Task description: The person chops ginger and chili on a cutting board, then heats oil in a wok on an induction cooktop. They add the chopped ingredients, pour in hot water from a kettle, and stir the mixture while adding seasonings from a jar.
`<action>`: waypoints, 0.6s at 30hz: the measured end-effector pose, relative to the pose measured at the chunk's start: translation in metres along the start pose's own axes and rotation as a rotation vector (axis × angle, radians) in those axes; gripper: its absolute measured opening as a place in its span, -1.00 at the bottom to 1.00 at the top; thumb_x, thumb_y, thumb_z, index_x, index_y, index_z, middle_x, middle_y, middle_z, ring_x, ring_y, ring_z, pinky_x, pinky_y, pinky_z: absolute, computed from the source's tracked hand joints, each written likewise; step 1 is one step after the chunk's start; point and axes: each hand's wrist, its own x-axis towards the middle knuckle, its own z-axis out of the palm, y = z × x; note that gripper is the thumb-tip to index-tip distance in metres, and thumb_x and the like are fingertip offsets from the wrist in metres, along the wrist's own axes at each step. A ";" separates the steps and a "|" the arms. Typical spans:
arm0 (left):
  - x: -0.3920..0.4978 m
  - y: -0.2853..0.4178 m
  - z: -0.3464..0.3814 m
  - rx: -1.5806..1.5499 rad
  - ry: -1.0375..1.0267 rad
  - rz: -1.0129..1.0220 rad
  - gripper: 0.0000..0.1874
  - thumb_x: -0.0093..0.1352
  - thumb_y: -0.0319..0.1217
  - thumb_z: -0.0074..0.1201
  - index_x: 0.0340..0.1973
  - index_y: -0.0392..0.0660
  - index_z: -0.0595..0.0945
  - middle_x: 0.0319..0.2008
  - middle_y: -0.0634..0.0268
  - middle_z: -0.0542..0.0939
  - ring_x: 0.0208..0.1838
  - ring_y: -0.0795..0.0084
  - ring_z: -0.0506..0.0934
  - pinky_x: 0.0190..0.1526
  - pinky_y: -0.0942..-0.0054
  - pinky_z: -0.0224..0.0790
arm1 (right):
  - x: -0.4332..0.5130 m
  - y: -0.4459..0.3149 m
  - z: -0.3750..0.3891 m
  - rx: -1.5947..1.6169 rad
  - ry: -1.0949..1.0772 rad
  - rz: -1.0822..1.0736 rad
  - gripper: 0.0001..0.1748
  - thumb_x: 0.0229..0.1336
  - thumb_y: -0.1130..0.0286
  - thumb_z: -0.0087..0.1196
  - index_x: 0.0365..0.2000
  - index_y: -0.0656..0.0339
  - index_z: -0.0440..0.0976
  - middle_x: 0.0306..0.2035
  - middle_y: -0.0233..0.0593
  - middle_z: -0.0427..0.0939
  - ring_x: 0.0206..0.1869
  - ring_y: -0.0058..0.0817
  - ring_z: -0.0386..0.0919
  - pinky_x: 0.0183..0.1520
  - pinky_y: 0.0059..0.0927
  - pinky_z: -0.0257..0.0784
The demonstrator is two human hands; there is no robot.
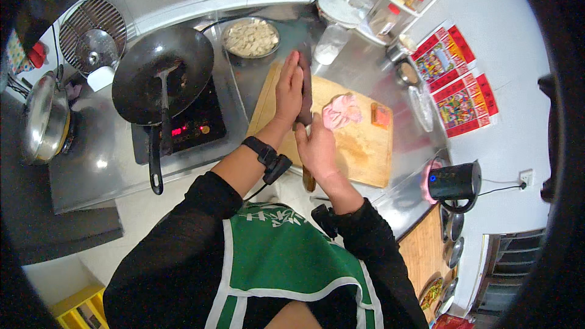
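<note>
My right hand [316,146] grips the wooden handle of a kitchen cleaver [307,93], whose butt sticks out below the fist. The dark blade points away from me over a wooden cutting board [365,160] and appears nearly edge-on. Along the blade's left side lies my left hand [289,89], flat, fingers straight and close together. To the right of the blade, on the board, is a pale pink, folded piece [343,111] that looks like raw meat. A small orange-red block [381,115] sits near the board's right edge; what it is I cannot tell.
On the left a black wok [137,64] with a metal spatula [163,87] stands on a lit induction cooker [215,128]. Behind the board are a bowl of pale chopped pieces [251,37] and a clear container of white powder [330,45]. An electric kettle [452,183] stands right.
</note>
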 end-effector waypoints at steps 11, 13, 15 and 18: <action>0.071 0.080 0.016 -0.913 0.300 0.087 -0.45 0.40 -0.21 -0.14 0.22 -0.24 0.22 0.14 0.24 0.33 0.16 0.47 0.31 0.16 0.50 0.12 | 0.011 -0.097 -0.083 -0.584 0.012 -0.254 -0.78 0.03 0.37 -0.01 -0.39 0.25 0.20 -0.64 0.03 0.44 -0.58 -0.06 0.47 -0.53 -0.16 0.41; 0.077 0.077 0.015 -1.160 0.384 0.017 -0.50 0.40 -0.23 -0.14 0.17 -0.25 0.29 0.09 0.25 0.37 0.11 0.49 0.34 0.13 0.54 0.15 | 0.000 -0.096 -0.090 -0.568 -0.002 -0.261 -0.78 0.03 0.37 -0.01 -0.40 0.25 0.19 -0.60 0.03 0.44 -0.57 -0.06 0.48 -0.53 -0.16 0.41; 0.080 0.073 0.017 -1.204 0.479 -0.022 -0.53 0.40 -0.23 -0.14 0.13 -0.26 0.33 0.07 0.25 0.38 0.09 0.46 0.35 0.12 0.53 0.16 | -0.011 -0.091 -0.102 -0.486 -0.007 -0.302 -0.78 0.04 0.40 0.01 -0.34 0.22 0.22 -0.53 -0.01 0.48 -0.55 -0.08 0.49 -0.52 -0.18 0.39; 0.085 0.067 0.008 -1.252 0.554 -0.207 -0.55 0.40 -0.23 -0.15 0.10 -0.25 0.35 0.07 0.24 0.37 0.11 0.40 0.35 0.13 0.51 0.17 | -0.025 -0.074 -0.123 -0.364 -0.040 -0.295 -0.70 0.05 0.37 0.07 -0.22 0.15 0.25 -0.47 -0.08 0.50 -0.49 -0.07 0.51 -0.47 -0.18 0.38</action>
